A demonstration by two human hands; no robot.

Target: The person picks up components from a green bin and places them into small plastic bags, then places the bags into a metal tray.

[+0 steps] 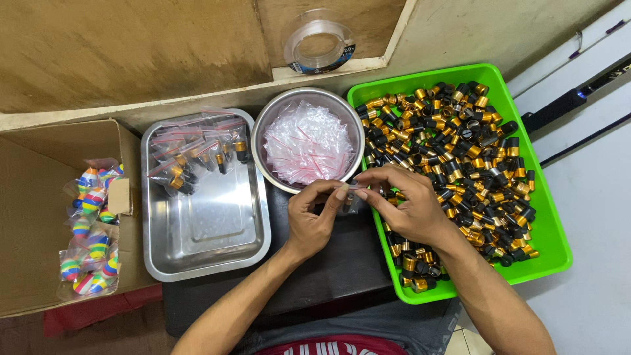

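Both hands pinch one small clear bag [351, 192], left hand [314, 220] below, right hand [402, 205] gripping its mouth, between the steel bowl [263, 131] and green tray [526, 131]. Looks like bagging; a black-and-gold cap [460, 151] seemingly needs slipping in.

Colours on the work surface
Bright green tray [526, 167]; black-and-gold caps [453, 138]; silver steel bowl [266, 121]; rainbow-striped balls [92, 197]; brown cardboard box [39, 158].
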